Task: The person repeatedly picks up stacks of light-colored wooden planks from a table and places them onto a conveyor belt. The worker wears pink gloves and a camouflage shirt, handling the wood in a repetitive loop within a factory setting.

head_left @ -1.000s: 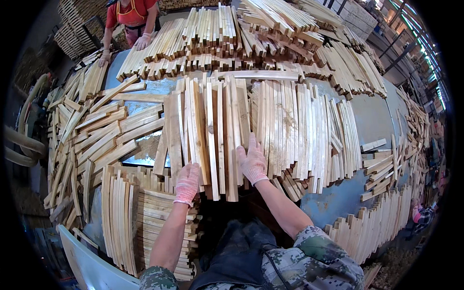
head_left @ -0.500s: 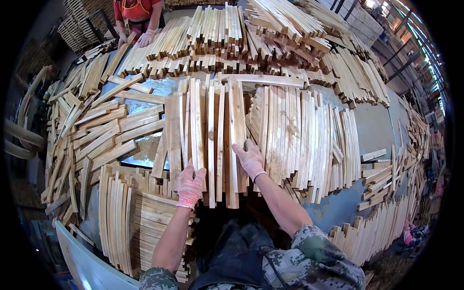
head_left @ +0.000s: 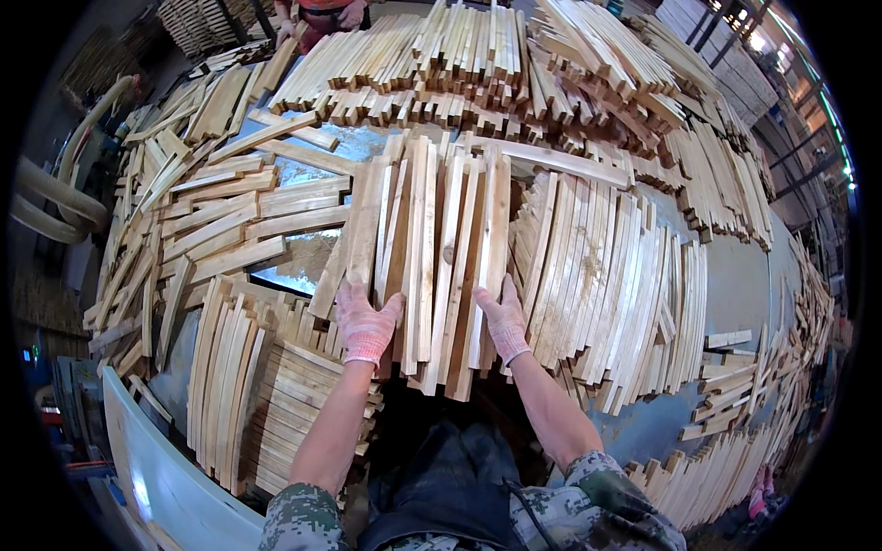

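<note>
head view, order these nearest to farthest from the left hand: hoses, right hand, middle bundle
From the left hand:
1. Middle bundle: right beside it, between the hands.
2. Right hand: across the bundle, to the right.
3. Hoses: at the far left.

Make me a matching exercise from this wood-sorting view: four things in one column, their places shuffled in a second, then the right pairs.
Column one
1. Left hand
2. Right hand
3. Pale curved hoses
4. Co-worker in red

Column two
A. At the top edge of the view, beyond the table
B. At the right side of the middle bundle of sticks
C. Near the far left rim of the view
D. At the left side of that bundle

Pairs: 1-D, 2-B, 3-C, 4-A
</note>
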Demonstrator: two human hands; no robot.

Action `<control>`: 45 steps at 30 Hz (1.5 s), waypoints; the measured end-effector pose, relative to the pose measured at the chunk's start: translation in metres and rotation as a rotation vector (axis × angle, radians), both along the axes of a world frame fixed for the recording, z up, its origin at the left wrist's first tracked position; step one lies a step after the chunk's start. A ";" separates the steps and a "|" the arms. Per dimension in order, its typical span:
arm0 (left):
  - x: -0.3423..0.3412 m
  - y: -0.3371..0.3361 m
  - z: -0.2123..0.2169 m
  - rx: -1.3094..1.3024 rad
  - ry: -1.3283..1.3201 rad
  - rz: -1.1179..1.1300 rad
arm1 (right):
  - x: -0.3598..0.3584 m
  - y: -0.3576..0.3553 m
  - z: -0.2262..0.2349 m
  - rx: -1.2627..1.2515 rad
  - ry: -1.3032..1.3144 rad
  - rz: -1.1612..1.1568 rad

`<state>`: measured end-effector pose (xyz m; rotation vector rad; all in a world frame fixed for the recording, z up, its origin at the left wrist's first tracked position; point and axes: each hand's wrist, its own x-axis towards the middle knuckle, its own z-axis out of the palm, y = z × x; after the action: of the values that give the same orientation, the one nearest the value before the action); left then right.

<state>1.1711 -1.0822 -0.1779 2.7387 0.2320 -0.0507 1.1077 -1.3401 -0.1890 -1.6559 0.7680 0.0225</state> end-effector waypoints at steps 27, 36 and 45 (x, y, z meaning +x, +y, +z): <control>0.053 0.056 -0.045 -1.139 0.395 0.055 | 0.004 -0.007 0.006 0.548 -0.083 -0.064; 0.068 0.042 -0.026 -1.079 0.553 -0.036 | 0.011 -0.006 -0.012 0.668 -0.004 -0.118; 0.025 0.058 -0.028 -1.243 0.613 0.061 | -0.037 0.010 -0.005 0.588 -0.033 -0.082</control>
<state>1.1965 -1.0240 -0.2058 1.4148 0.3047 -0.7433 1.0709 -1.3301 -0.1943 -1.0640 0.7181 0.1486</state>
